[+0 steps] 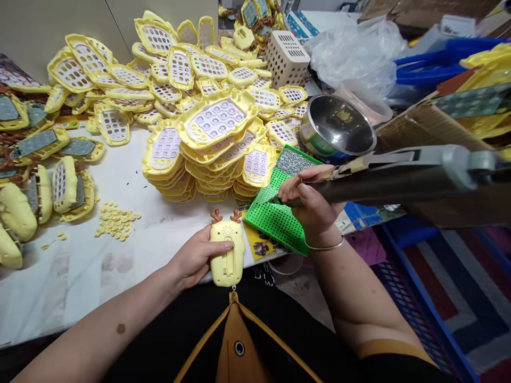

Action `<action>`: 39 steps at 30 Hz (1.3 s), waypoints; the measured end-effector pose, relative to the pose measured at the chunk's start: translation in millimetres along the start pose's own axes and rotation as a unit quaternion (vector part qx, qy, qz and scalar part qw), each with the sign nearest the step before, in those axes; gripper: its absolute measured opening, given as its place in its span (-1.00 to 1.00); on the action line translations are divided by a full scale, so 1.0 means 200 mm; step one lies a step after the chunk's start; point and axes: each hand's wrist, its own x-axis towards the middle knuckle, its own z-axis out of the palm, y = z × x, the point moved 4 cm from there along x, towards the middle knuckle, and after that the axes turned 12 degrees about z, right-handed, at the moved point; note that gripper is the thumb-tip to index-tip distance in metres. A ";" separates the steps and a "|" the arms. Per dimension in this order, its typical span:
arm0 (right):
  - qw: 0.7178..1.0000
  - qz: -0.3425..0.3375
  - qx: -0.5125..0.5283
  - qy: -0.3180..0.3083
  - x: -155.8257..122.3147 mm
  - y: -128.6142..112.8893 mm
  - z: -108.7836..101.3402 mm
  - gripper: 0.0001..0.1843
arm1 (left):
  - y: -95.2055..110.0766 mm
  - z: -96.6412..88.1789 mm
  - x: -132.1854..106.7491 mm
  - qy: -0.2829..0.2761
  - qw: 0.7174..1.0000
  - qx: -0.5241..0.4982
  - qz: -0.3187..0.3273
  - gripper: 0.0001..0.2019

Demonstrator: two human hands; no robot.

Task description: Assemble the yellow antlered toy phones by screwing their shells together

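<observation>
My left hand (199, 255) grips a yellow toy phone (226, 266) with brown antlers, its back side up and the long battery recess showing. The thumb lies across the casing. In my right hand (315, 205) is a dark electric screwdriver (383, 178), held nearly level with its tip pointing left. That tip is over a green perforated screw tray (285, 221), whose far compartment holds a heap of small silver screws (295, 160). Whether the tip touches a screw I cannot tell. Behind the toy stand stacks of yellow shell halves (217, 122) with pale keypads.
Small yellow buttons (115, 221) lie in a pile on the white table (159, 223). Half-built casings with grey circuit boards (35, 143) are at the left. A metal bowl (339, 127), a beige basket (286, 58) and a cardboard box (423, 127) stand at the right.
</observation>
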 end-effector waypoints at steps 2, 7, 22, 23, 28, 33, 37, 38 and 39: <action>1.000 0.012 -0.011 -0.002 0.00 0.02 0.00 -0.83 | 0.00 0.00 0.00 -0.004 1.000 -0.002 0.000 -0.55; 1.000 0.005 -0.020 -0.004 -0.02 0.04 0.00 -0.84 | 0.00 -0.01 0.00 -0.011 1.000 0.011 0.002 -0.52; 0.999 -0.042 0.025 0.015 -0.09 -0.15 0.15 -0.87 | -0.03 0.01 -0.04 -0.012 0.999 0.045 0.024 -0.55; 0.998 -0.045 0.043 -0.002 -0.12 -0.19 0.19 -0.89 | -0.04 0.01 -0.04 -0.014 0.998 0.047 0.028 -0.55; 0.991 -0.015 0.079 -0.110 -0.23 -0.26 0.37 -0.89 | -0.04 0.02 -0.04 -0.015 0.996 0.059 0.057 -0.62; 0.982 0.001 0.104 -0.156 -0.25 -0.21 0.42 -0.86 | -0.04 0.02 -0.03 -0.034 0.994 0.068 0.080 -0.59; 0.979 0.025 0.103 -0.174 -0.24 -0.16 0.44 -0.83 | -0.05 0.01 -0.03 -0.033 0.996 0.060 0.063 -0.62; 0.978 0.028 0.103 -0.178 -0.24 -0.16 0.44 -0.83 | -0.05 0.00 -0.03 -0.033 0.996 0.061 0.061 -0.63; 0.978 0.028 0.097 -0.184 -0.24 -0.15 0.45 -0.84 | -0.05 0.00 -0.03 -0.035 0.996 0.063 0.061 -0.64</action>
